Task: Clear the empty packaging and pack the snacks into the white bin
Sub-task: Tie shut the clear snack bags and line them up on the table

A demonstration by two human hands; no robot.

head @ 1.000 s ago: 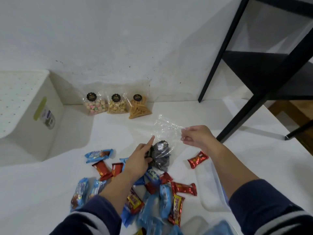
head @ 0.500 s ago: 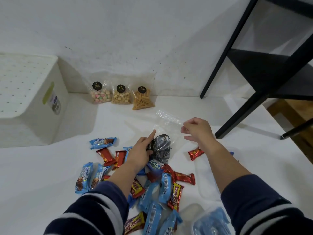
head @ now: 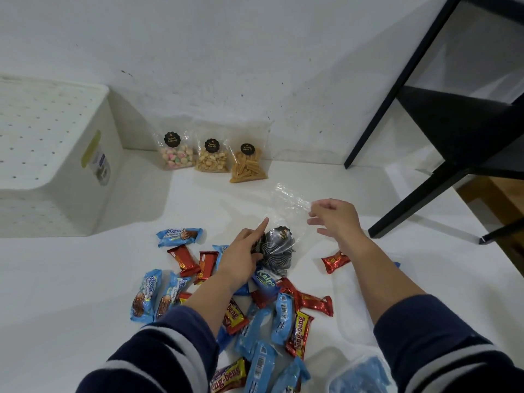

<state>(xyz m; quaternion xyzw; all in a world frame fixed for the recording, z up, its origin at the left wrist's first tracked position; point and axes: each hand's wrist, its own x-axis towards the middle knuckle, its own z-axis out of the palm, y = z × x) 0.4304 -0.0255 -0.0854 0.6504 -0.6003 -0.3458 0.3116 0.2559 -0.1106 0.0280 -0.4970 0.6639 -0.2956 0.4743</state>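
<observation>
Clear plastic bag (head: 286,205) lies crinkled on the white worktop (head: 71,279), its lower end holding a black-and-white patterned paper (head: 276,249) with a dark round label. Left hand (head: 243,253) rests on the near-left side of that paper, fingers (head: 262,226) closed on its edge with the forefinger pointing out over the bag. Right hand (head: 336,219) hovers just right of the bag, fingers spread loosely, holding nothing; whether the tips touch the plastic cannot be told. Pile of snack bars (head: 272,316) in blue and red wrappers sits nearer the camera than the bag. White bin (head: 56,154) stands well left of the bag, against the wall. Three small snack pouches (head: 212,158) lean on the wall behind the bag. One red bar (head: 334,260) lies apart, under the right forearm.
</observation>
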